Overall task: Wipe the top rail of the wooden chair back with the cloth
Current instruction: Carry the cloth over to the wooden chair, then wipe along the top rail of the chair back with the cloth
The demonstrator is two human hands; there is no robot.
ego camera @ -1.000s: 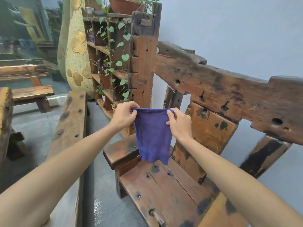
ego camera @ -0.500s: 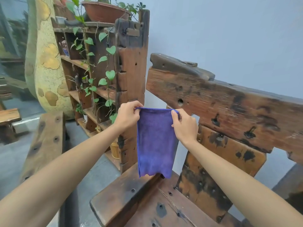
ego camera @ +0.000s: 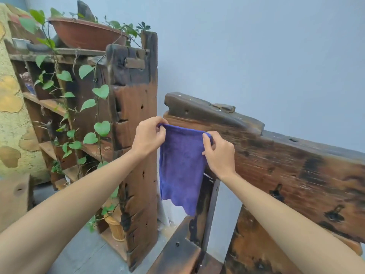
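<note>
A purple cloth [ego camera: 180, 167] hangs flat between my two hands. My left hand [ego camera: 148, 137] pinches its upper left corner and my right hand [ego camera: 219, 153] pinches its upper right corner. The cloth's top edge is level with the left end of the chair back's broad top rail [ego camera: 286, 153], a rough dark-stained plank slanting down to the right. A dark raised cap piece [ego camera: 201, 110] sits along the rail's upper left edge, just above the cloth. Whether the cloth touches the rail I cannot tell.
A tall wooden shelf unit [ego camera: 134, 135] stands directly left of the chair, hung with a trailing green vine [ego camera: 98, 107] and topped by a brown plant bowl [ego camera: 85, 34]. A small wicker basket [ego camera: 115, 226] sits at its foot. The blue-grey wall [ego camera: 256, 56] is behind the rail.
Both hands have lifted the cloth up and toward the left end of the top rail. The view has risen, so the chair seat has mostly dropped out of sight.
</note>
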